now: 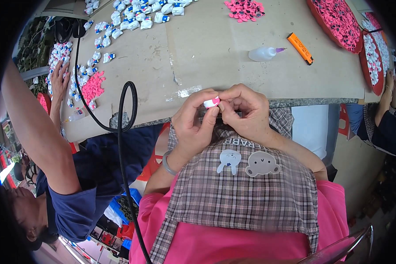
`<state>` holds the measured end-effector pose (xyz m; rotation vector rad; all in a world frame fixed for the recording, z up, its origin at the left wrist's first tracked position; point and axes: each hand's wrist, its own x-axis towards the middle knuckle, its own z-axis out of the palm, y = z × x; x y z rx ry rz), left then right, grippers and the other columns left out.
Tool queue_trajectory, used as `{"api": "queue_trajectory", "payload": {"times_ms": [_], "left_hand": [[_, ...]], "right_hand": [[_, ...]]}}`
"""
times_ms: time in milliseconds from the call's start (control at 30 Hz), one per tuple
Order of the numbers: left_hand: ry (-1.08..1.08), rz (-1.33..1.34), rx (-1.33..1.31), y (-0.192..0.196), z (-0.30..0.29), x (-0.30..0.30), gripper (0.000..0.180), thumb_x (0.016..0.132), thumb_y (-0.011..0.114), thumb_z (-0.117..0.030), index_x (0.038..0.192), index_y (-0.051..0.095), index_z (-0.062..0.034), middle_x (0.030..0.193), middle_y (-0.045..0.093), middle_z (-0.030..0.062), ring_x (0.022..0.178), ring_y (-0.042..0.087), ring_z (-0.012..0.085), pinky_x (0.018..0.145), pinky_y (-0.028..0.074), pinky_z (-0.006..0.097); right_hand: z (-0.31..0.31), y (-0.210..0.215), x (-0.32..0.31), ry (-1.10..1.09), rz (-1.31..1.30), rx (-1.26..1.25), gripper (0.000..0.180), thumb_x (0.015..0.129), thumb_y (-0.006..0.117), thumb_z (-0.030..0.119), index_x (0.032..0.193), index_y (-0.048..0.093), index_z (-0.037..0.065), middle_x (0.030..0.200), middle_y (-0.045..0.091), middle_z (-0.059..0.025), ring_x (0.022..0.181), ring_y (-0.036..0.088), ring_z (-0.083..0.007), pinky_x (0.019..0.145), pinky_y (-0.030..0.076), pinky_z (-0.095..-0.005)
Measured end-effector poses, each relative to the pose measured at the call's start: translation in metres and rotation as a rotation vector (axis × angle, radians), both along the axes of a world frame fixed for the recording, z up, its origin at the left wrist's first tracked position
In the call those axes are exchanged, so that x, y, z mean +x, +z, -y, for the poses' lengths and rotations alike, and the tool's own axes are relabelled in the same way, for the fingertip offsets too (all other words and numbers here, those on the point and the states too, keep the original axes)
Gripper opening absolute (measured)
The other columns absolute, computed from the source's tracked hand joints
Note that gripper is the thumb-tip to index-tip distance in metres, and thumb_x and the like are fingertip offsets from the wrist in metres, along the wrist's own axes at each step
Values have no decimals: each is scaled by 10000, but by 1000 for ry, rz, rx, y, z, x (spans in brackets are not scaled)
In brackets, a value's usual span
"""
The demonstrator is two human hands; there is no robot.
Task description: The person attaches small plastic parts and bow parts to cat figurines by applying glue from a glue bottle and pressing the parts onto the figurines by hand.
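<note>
Just in front of the table's near edge, my left hand (194, 119) pinches a small white figurine head (210, 104) between thumb and fingers. A pink patch shows on its right side. My right hand (247, 112) is closed too, its thumb and index fingertips pressed against that pink side. Whether the right fingertips hold a separate pink piece is hidden. Beyond my hands, a white squeeze bottle (262, 54) with a purple tip lies on the table beside an orange lighter-like object (300, 49).
Several white-and-blue figurines (136, 17) cover the far left of the table (207, 53). Pink pieces lie in piles (245, 9) and a red tray (361, 42). A black cable (120, 123) loops at the left. Co-workers' arms (39, 119) reach in on both sides.
</note>
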<state>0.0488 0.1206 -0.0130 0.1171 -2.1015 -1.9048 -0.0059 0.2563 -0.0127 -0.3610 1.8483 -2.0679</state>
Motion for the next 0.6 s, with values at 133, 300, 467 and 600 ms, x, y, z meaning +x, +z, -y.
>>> {"api": "queue_trajectory", "payload": {"times_ms": [133, 300, 467, 600], "left_hand": [[1, 8, 3, 1, 0, 1, 208, 849, 624, -3, 1053, 597, 33, 1019, 645, 156, 899, 636, 192, 778, 514, 284], [-4, 9, 18, 1, 0, 1, 209, 852, 624, -8, 1055, 597, 33, 1017, 646, 157, 894, 637, 191, 780, 514, 284], [-2, 14, 5, 1, 1, 0, 210, 852, 627, -11, 1056, 598, 28, 1016, 646, 153, 891, 637, 189, 778, 511, 280], [-3, 15, -7, 0, 2, -1, 209, 850, 627, -9, 1055, 599, 27, 1016, 646, 154, 889, 638, 190, 779, 511, 281]], "right_hand": [[-1, 0, 1, 4, 0, 5, 87, 827, 629, -25, 909, 605, -14, 710, 660, -35, 611, 612, -25, 498, 460, -166], [0, 1, 1, 6, 16, -14, 88, 829, 631, -24, 912, 603, -14, 716, 660, -34, 617, 613, -25, 500, 460, -165], [0, 0, -1, 16, 30, -1, 90, 833, 633, -19, 918, 602, -13, 721, 661, -34, 624, 614, -25, 504, 462, -165], [-1, 0, -2, 25, 38, 4, 89, 834, 633, -18, 918, 602, -13, 722, 661, -35, 628, 616, -27, 506, 463, -166]]}}
